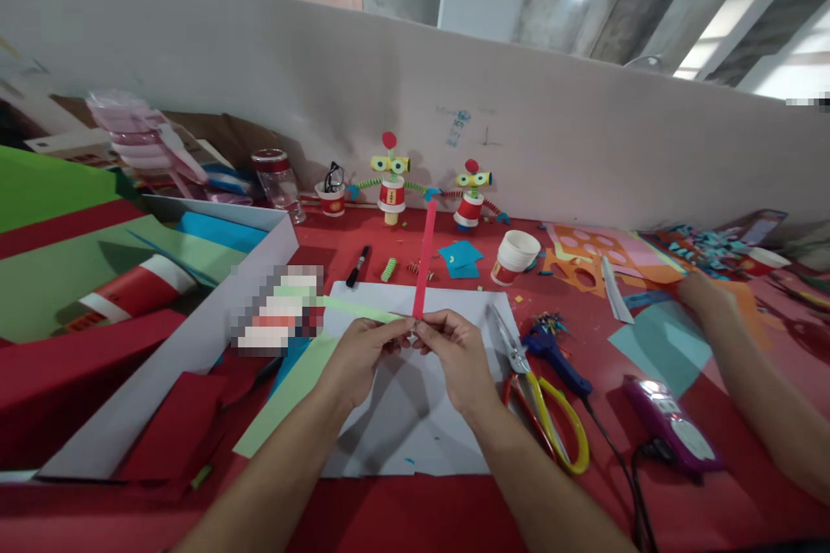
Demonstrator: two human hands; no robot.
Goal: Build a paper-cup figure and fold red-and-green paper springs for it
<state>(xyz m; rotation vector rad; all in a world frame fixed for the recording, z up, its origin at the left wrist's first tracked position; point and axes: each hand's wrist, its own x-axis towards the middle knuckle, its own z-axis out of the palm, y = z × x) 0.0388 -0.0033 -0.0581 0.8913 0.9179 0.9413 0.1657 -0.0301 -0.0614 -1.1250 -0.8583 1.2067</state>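
Note:
Above the white paper, my left hand and my right hand meet at the fingertips. Both pinch the joined ends of two paper strips. The red strip points up and away from my fingers. Toward the left runs the light green strip, at a right angle to the red one. My fingertips cover the spot where the strips meet. A small folded green paper spring and a black marker lie beyond my hands.
Scissors, a blue glue gun and a purple device with a cable lie right. Two paper-cup figures stand by the wall, near stacked cups. At left is a box of coloured paper. Another person's arm reaches in from the right.

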